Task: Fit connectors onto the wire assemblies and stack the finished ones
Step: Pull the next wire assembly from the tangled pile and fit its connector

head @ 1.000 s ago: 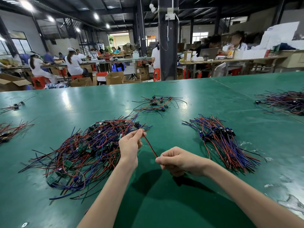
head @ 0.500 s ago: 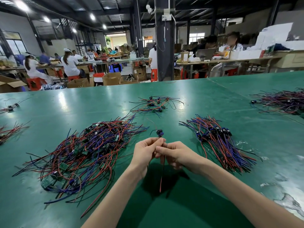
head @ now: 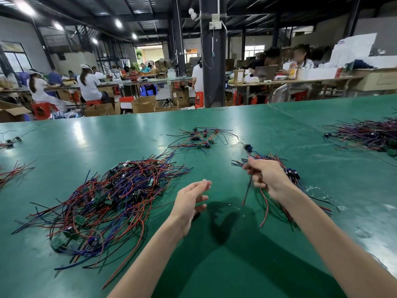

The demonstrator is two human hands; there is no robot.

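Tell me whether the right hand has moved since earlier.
Yes. The right hand swung rightward, from beside the right wire pile to over it, gripping a wire assembly.

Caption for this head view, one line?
Right hand holds a wire assembly over the right pile; left hand open.

No lettering, label, brand or number is sharp enough to be read.

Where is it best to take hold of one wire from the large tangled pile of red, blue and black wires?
At the right edge of the pile, probably pinch a free wire end, coming from the right with the left hand: tips there lie apart; the middle is tangled.
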